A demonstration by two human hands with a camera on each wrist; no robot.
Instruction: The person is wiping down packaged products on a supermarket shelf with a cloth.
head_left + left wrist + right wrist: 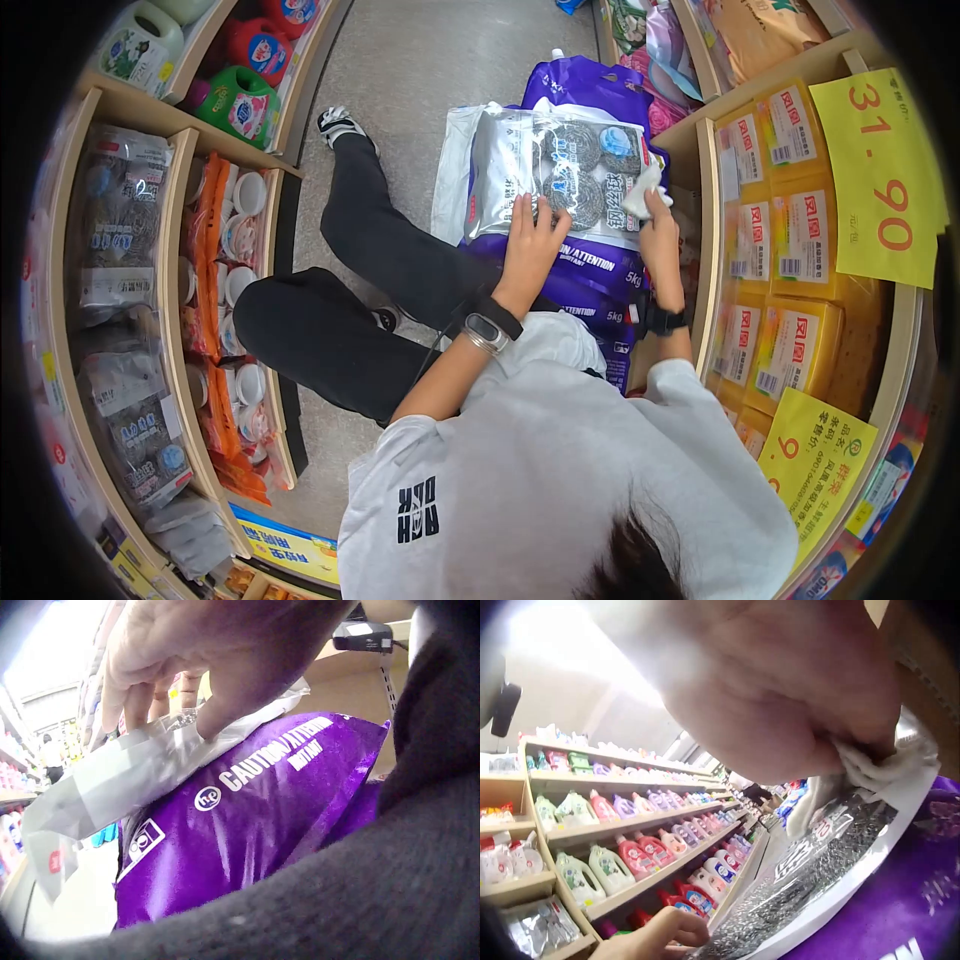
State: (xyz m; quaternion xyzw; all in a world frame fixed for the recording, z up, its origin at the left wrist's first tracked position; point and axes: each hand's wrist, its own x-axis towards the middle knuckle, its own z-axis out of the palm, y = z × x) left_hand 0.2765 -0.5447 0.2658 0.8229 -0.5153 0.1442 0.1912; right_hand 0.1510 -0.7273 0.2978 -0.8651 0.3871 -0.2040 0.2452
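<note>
A clear and white pack of steel wool scourers (585, 180) lies on top of purple detergent bags (590, 262). My left hand (535, 240) rests on the near edge of the pack, fingers spread over its plastic. In the left wrist view that hand (202, 660) touches the pack's pale wrapper (150, 769) above the purple bag (247, 810). At the pack's right end, my right hand (660, 235) holds a bunched white cloth (643, 190). Seen from the right wrist, the cloth (874, 769) is pinched under the right hand (780, 690), over the wrapper.
Yellow soap packs (800, 240) fill the shelf at my right. On the left, shelves hold more scourer packs (125, 220) and white-lidded tubs (240, 235). Detergent bottles (240, 105) stand farther ahead beside the grey floor (430, 60). My bent leg (320, 330) is left of the bags.
</note>
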